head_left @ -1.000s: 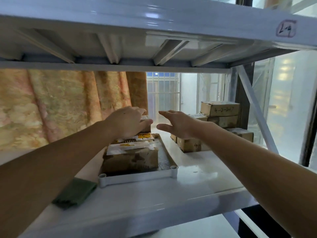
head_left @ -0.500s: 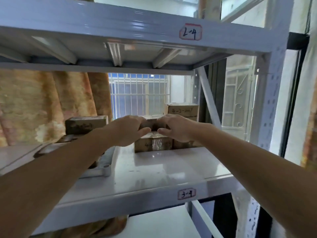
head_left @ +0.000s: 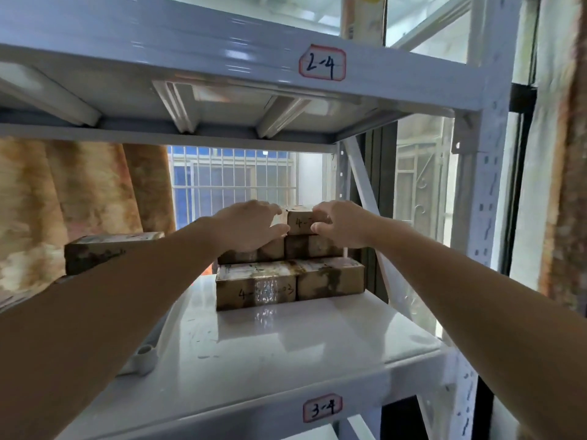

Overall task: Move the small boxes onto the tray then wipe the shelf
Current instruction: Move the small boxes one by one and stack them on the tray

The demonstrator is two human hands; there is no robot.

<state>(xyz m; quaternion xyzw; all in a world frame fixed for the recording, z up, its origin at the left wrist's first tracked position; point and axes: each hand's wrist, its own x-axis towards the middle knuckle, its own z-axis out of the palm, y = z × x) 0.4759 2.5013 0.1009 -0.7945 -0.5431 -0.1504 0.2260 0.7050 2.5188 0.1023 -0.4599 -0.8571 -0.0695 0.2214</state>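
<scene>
The left hand [head_left: 251, 225] and right hand [head_left: 341, 223] were closed on the two ends of the top box [head_left: 300, 221], fingers curled over its upper edges and thumbs pressed to its front face. That box was seated at the summit of a stack [head_left: 289, 268] at the 1 o'clock part of the shelf [head_left: 286, 350]. The tray [head_left: 143, 358] was glimpsed at 9 o'clock, only its corner shown beneath the left forearm, with another box [head_left: 104, 250] seen above that arm. The lift would best be made straight upward, with equal pressure at both ends, so that the boxes beneath are not dragged off; the box could then be carried leftward to the tray.
</scene>
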